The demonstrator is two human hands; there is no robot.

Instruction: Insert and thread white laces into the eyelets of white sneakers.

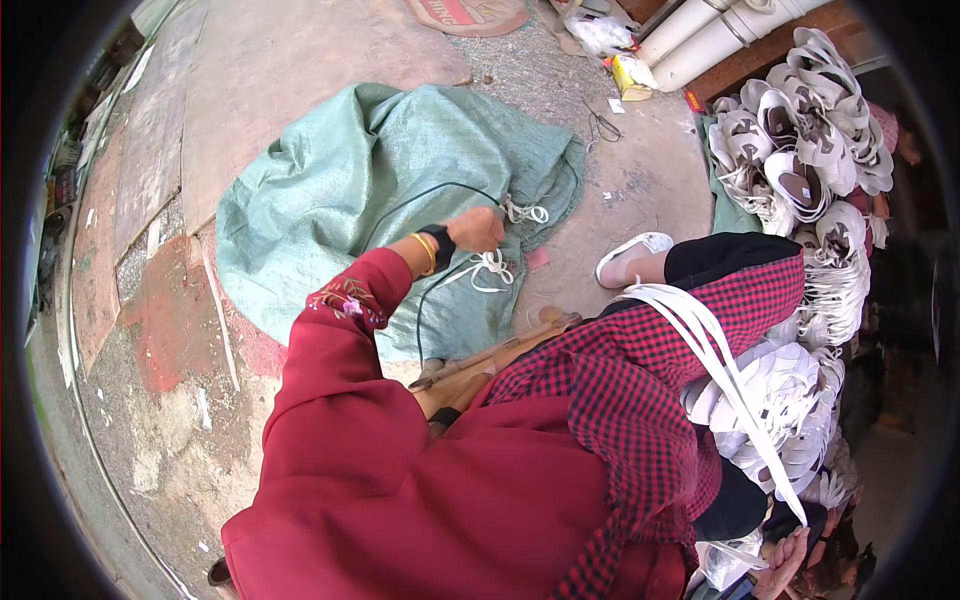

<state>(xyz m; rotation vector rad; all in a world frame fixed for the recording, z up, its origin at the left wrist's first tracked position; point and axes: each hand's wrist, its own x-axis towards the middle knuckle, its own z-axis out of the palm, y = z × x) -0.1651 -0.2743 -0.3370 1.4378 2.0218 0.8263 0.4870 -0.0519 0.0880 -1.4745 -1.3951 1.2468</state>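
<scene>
My left hand (476, 229) is closed above a green woven sack (330, 170) spread on the ground. Whatever its fingers hold is hidden. White laces (527, 212) show on either side of this fist, and a dark cord (430, 187) curves over the sack beside it. A bundle of long white shoelaces (705, 340) lies across my checked apron (640, 400) and runs down toward the lower right. There my right hand (785, 566) is closed at the bundle's end, partly cut off by the dim rim.
Stacks of white and grey shoe uppers (805, 130) line the right side. White pipes (700, 45) and a yellow packet (632, 77) lie at the back right. A wooden stool (510, 350) is partly under me. Flat boards (260, 60) cover the ground at the far left.
</scene>
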